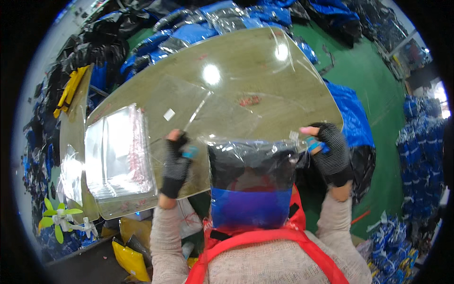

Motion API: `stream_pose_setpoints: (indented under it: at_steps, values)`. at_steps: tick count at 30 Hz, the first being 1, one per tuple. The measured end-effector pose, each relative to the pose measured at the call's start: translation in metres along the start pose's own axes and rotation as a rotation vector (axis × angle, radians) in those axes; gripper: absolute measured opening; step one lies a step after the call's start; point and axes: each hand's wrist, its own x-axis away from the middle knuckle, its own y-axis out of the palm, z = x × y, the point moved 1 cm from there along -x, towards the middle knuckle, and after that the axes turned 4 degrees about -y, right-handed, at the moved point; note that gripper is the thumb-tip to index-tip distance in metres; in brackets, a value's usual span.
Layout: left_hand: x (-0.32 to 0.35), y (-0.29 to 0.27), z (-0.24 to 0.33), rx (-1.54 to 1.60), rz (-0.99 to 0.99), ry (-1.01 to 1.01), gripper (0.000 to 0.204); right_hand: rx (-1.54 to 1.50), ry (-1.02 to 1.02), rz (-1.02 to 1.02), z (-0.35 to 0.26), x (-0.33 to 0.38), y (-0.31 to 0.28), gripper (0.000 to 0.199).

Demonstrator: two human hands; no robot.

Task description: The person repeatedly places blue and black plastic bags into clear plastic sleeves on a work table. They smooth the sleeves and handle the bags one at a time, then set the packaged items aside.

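A clear plastic bag (253,177) with a folded black and blue item inside hangs in front of my chest, at the near edge of the table. My left hand (177,163), in a black fingerless glove, is closed by the bag's upper left corner. At the upper right corner my right hand (329,151), gloved the same way, pinches the bag's edge. Bright blue bands show on fingers of both hands. The exact grip at the left corner is blurred.
A stack of clear plastic bags (113,151) lies on the table (283,85) at the left. Blue and black packed bundles (194,33) lie beyond it. A green-bladed fan (59,220) stands lower left. Blue bundles (421,156) are piled at right on the green floor (378,94).
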Motion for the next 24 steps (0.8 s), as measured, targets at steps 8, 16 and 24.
stream_pose_setpoints:
  at_steps: [8, 16, 24]
  values:
    - [0.007, 0.054, -0.07, 0.275, -0.208, -0.225, 0.031, -0.365, 0.154, 0.414, 0.052, 0.074, 0.125, 0.069]
    - [-0.105, -0.007, 0.187, -0.497, 0.638, 0.68, 0.026, -1.057, 0.34, 0.663, 0.022, 0.066, 0.053, 0.027]
    - [0.044, 0.163, 0.116, -0.511, -0.284, 0.796, 0.026, -0.346, 0.006, 0.727, -0.045, 0.04, 0.041, 0.028]
